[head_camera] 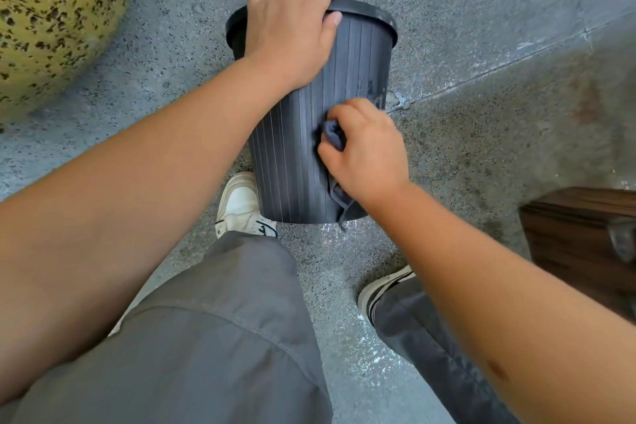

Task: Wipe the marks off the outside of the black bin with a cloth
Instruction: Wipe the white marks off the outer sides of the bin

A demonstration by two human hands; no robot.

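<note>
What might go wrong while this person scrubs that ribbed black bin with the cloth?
The ribbed black plastic bin appears tilted, steadied only by the left hand gripping its rim; a hard push might make it slip. The right hand bunches the dark grey cloth small, so the pale smears just above it may be missed. The cloth's loose tail hangs near the speckled grey floor and might pick up dirt.

Left hand [292, 27] far up the middle of the view, palm down, fingers curled over a rim, thumb tip lying flat along the near side. Left forearm bare, reaching in from the near left, wrist slightly bent. Right hand [364, 151] nearer and to the right, knuckles up, fingers bunched round a wad of cloth [332, 136], pressing sideways to the left. Right forearm bare, stretching in from the near right corner.
</note>
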